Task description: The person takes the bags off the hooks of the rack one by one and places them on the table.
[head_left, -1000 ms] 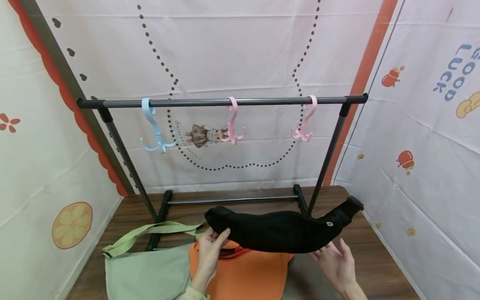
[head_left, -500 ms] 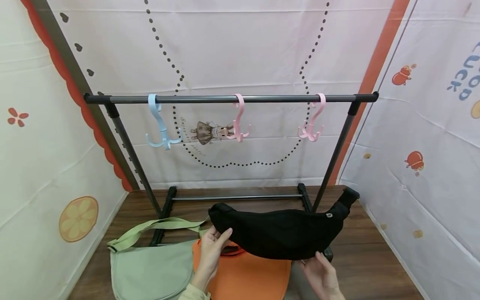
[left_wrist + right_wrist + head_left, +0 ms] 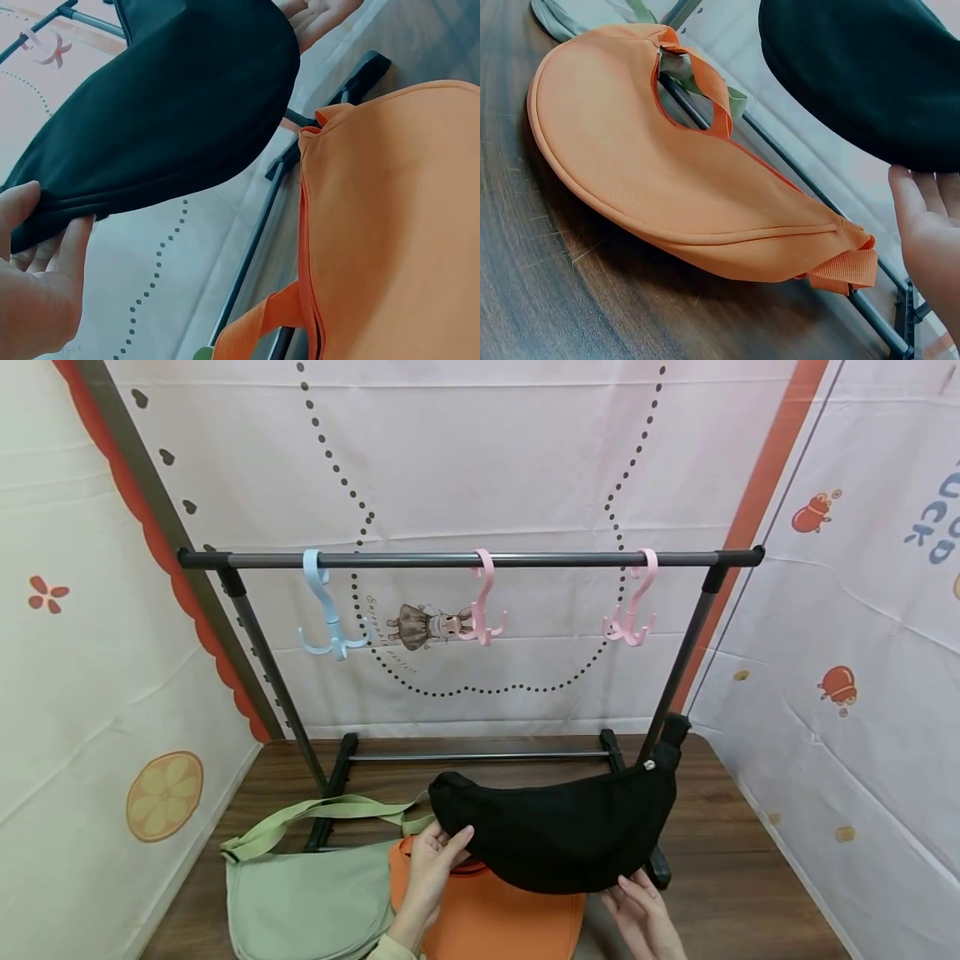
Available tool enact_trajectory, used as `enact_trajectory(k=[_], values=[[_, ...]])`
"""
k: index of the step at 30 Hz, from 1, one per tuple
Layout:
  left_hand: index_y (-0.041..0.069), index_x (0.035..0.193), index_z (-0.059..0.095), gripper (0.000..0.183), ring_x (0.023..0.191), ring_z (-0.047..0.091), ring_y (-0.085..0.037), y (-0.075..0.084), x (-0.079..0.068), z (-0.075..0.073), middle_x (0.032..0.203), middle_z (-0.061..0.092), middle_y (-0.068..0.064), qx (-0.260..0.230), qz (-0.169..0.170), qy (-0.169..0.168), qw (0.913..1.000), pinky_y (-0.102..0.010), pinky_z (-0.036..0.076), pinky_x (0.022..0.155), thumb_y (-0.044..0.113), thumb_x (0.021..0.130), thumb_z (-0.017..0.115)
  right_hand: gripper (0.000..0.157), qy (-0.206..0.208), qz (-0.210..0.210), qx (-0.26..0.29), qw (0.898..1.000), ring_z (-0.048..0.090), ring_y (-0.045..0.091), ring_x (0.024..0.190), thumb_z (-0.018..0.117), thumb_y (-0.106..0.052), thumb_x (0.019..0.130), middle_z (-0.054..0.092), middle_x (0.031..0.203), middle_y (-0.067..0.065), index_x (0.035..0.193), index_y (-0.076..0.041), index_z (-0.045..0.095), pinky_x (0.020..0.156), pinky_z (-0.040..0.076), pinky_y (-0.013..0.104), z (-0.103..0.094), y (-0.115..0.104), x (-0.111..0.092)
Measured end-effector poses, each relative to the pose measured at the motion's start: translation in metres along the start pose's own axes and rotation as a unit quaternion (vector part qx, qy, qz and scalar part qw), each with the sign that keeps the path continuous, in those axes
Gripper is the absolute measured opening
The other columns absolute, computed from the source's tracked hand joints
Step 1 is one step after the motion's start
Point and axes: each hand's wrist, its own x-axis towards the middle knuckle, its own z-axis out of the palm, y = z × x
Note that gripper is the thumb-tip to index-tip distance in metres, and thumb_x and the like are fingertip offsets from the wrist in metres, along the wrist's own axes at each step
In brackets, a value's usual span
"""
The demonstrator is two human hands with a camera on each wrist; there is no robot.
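Note:
A black waist bag (image 3: 555, 835) is held up above the table, its curved body hanging down. My left hand (image 3: 431, 868) pinches the bag's left end, the thumb in front and the fingers behind. My right hand (image 3: 641, 914) touches the lower right edge from below; in the right wrist view its visible fingers (image 3: 907, 199) look straight and partly pass behind the bag. The thumb's contact there is hard to make out. Below lies an orange waist bag (image 3: 510, 918), and left of it a light green bag (image 3: 307, 897) with its strap spread behind.
A black rack (image 3: 405, 561) stands behind the bags on the wooden table (image 3: 735, 860). From its bar hang a blue hook (image 3: 330, 618) at left, a pink hook (image 3: 483, 606) mid-bar and another pink hook (image 3: 632, 606) at right. Printed cloth walls (image 3: 517, 460) enclose the table.
My right hand has come in to the left against the bag's lower edge. The black bag has swung from nearly level to a deeper curve, its right end pointing more upward. The view shifted slightly.

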Motion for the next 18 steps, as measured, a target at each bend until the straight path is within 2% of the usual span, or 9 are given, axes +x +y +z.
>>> enact_trajectory(k=[2,4,7,9,12,15,18], values=[[-0.005,0.118,0.050,0.044,0.089,0.063,-0.013,0.000,0.001,-0.001,0.101,0.064,-0.006,0.008,-0.008,0.001,0.9999,-0.027,0.051,0.078,0.020,0.085,0.064,0.044,0.017,-0.003,-0.022,1.000,0.041,0.017,0.126,0.025,-0.007,0.100,0.046,0.134,-0.007,0.135,-0.029,0.041,0.110,0.021,0.038,-0.020,0.004,-0.001],[-0.005,0.118,0.050,0.045,0.089,0.062,-0.012,0.001,0.002,-0.001,0.102,0.064,-0.006,0.012,-0.011,0.000,0.9999,-0.026,0.051,0.077,0.022,0.085,0.064,0.044,0.026,0.004,-0.007,1.000,0.039,0.019,0.127,0.024,-0.006,0.100,0.046,0.135,-0.004,0.137,-0.026,0.039,0.110,0.019,0.039,-0.034,0.006,-0.001],[-0.005,0.119,0.049,0.045,0.089,0.062,-0.012,0.001,0.004,-0.002,0.103,0.064,-0.006,0.008,-0.011,-0.006,0.9999,-0.026,0.051,0.078,0.022,0.086,0.063,0.041,0.043,0.013,-0.023,0.999,0.042,0.020,0.125,0.028,-0.007,0.100,0.048,0.133,-0.001,0.135,-0.023,0.041,0.109,0.021,0.039,-0.033,0.005,-0.002],[-0.006,0.119,0.048,0.044,0.090,0.062,-0.013,0.001,0.006,-0.002,0.104,0.063,-0.007,0.000,-0.009,-0.011,0.9999,-0.027,0.051,0.078,0.019,0.086,0.063,0.038,0.059,0.015,-0.062,0.996,0.045,0.020,0.122,0.034,-0.008,0.099,0.052,0.129,-0.002,0.132,-0.023,0.046,0.108,0.024,0.040,-0.020,0.002,-0.003],[-0.006,0.121,0.047,0.044,0.090,0.062,-0.014,0.001,0.008,-0.002,0.105,0.063,-0.008,-0.005,-0.009,-0.021,0.9997,-0.029,0.051,0.079,0.018,0.087,0.062,0.032,0.106,0.018,-0.127,0.986,0.053,0.014,0.112,0.042,-0.012,0.097,0.058,0.119,-0.007,0.120,-0.028,0.056,0.101,0.036,0.038,0.013,-0.003,-0.003],[-0.006,0.122,0.046,0.045,0.090,0.063,-0.015,-0.001,0.009,-0.002,0.105,0.063,-0.009,-0.011,-0.018,-0.033,0.9992,-0.030,0.051,0.080,0.018,0.087,0.062,0.028,0.159,0.033,-0.141,0.977,0.057,0.009,0.103,0.046,-0.012,0.095,0.062,0.108,-0.010,0.107,-0.030,0.063,0.093,0.044,0.032,0.047,-0.009,-0.003],[-0.006,0.123,0.045,0.046,0.090,0.063,-0.014,-0.004,0.010,-0.003,0.105,0.064,-0.008,-0.016,-0.030,-0.043,0.9985,-0.030,0.051,0.080,0.018,0.087,0.062,0.033,0.194,0.048,-0.134,0.971,0.059,0.006,0.097,0.040,-0.008,0.096,0.062,0.101,-0.011,0.098,-0.030,0.065,0.087,0.047,0.029,0.064,-0.014,-0.004]])
